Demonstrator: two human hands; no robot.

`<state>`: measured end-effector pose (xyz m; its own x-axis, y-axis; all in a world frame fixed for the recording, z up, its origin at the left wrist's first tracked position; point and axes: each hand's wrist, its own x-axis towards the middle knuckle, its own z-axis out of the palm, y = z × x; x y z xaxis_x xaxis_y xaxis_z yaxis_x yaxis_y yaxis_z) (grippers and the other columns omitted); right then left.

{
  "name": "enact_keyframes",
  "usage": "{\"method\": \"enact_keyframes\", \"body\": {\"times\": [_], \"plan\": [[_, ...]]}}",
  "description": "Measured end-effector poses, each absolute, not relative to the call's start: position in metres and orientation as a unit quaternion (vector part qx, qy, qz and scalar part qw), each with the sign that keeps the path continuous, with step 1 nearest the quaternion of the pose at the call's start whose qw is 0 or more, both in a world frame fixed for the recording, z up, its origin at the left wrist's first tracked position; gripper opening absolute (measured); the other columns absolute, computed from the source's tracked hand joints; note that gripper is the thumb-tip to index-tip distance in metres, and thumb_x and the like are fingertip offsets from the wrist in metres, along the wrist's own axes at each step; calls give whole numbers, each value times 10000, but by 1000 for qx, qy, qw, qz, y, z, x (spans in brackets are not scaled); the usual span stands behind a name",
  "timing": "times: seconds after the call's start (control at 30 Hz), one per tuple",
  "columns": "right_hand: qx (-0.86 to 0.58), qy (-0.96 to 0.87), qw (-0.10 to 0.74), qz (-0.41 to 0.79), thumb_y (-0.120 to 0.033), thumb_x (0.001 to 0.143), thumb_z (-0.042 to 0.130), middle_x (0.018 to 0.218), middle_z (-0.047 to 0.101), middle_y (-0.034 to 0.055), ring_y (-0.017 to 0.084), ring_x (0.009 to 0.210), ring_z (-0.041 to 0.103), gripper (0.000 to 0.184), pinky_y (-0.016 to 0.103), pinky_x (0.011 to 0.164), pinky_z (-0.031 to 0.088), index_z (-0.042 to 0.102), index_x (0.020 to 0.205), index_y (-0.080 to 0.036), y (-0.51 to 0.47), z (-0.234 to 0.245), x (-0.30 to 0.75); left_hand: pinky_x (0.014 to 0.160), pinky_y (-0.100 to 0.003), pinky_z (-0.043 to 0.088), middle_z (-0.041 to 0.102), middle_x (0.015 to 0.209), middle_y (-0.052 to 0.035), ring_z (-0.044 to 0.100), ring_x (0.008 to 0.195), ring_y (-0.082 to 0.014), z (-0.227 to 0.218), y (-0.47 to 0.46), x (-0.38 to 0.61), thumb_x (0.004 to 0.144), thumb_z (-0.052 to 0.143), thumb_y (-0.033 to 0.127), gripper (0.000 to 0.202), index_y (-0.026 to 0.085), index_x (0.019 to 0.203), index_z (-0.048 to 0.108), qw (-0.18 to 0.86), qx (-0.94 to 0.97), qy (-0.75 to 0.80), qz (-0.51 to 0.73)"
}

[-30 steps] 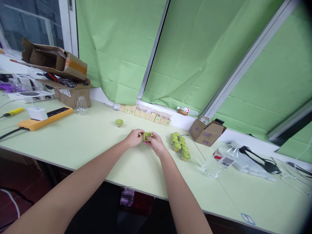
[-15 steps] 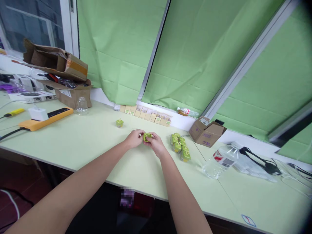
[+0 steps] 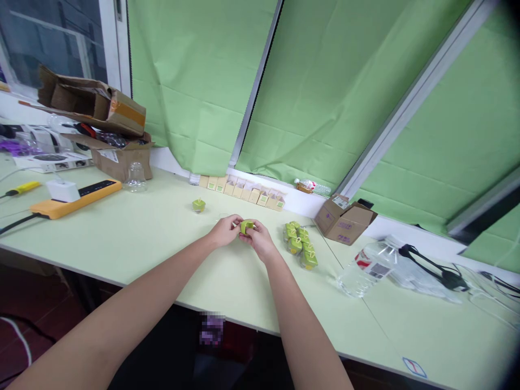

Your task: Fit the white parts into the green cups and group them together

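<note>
Between the left hand (image 3: 225,231) and the right hand (image 3: 260,239), I have a small green lid (image 3: 244,226), grasped from both sides. The right hand looks nearer its middle, with a thumb or finger at the hollow; the left pinches the edge on its own side. I read the hollow as turned back toward me and a little to the right, but the lid is short and partly covered, so I cannot tell a long axis. Right of the grip, a cluster of green-topped cups (image 3: 300,245) sits on the table (image 3: 221,281), nearer the right hand. Beyond the grip and to its left, a lone cup (image 3: 199,206) stands apart, nearer the left hand. Farther out, straight past the grip, I see a row of little boxes (image 3: 244,190) along the wall.
</note>
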<state>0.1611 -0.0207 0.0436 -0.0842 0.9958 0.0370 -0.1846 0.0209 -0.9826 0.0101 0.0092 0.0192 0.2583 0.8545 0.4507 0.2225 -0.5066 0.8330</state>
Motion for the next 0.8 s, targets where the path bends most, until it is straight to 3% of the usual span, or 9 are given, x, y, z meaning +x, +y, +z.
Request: {"method": "enact_keyframes", "body": {"times": [0.2, 0.4, 0.5, 0.57, 0.67, 0.8], "plan": [[-398, -466, 542, 575, -165, 603, 703, 835, 693, 2, 158, 739, 669, 403, 335, 808, 543, 651, 999, -211, -21, 45, 163, 550, -231, 470, 696, 1014, -90, 617, 702, -134, 26, 9, 12, 786, 622, 329, 320, 154, 1052, 653, 449, 655, 356, 491], [-404, -481, 521, 578, -273, 630, 741, 893, 692, 24, 143, 743, 635, 458, 302, 753, 526, 668, 1077, -210, -22, 49, 163, 574, -221, 454, 669, 851, -47, 578, 685, -111, 33, 8, 10, 773, 648, 383, 294, 157, 956, 692, 526, 611, 340, 485], [-485, -518, 525, 469, -434, 699, 706, 977, 677, 52, 165, 776, 608, 445, 310, 695, 515, 680, 1087, -218, -17, 49, 170, 559, -219, 452, 637, 836, -35, 540, 657, -99, 32, 11, 10, 777, 634, 373, 263, 153, 915, 676, 518, 593, 344, 512], [-553, -544, 527, 346, -490, 732, 671, 1061, 663, 75, 196, 859, 604, 458, 341, 760, 505, 681, 1107, -228, -13, 45, 178, 536, -215, 445, 603, 798, -26, 517, 643, -98, 30, 15, 10, 791, 610, 351, 233, 149, 897, 657, 509, 572, 362, 532], [-616, -601, 455, 228, -408, 671, 743, 1060, 661, 95, 244, 959, 600, 412, 385, 916, 446, 711, 1041, -231, -9, 34, 187, 510, -209, 428, 555, 728, -8, 492, 614, -96, 29, 18, 8, 800, 592, 309, 178, 149, 868, 631, 497, 545, 395, 548], [-597, -689, 370, 180, -186, 621, 725, 984, 679, 78, 254, 957, 602, 342, 385, 934, 422, 716, 957, -250, -9, 23, 189, 506, -215, 423, 534, 690, 0, 490, 598, -101, 29, 18, 7, 818, 576, 311, 167, 156, 861, 620, 488, 547, 402, 549]]}}
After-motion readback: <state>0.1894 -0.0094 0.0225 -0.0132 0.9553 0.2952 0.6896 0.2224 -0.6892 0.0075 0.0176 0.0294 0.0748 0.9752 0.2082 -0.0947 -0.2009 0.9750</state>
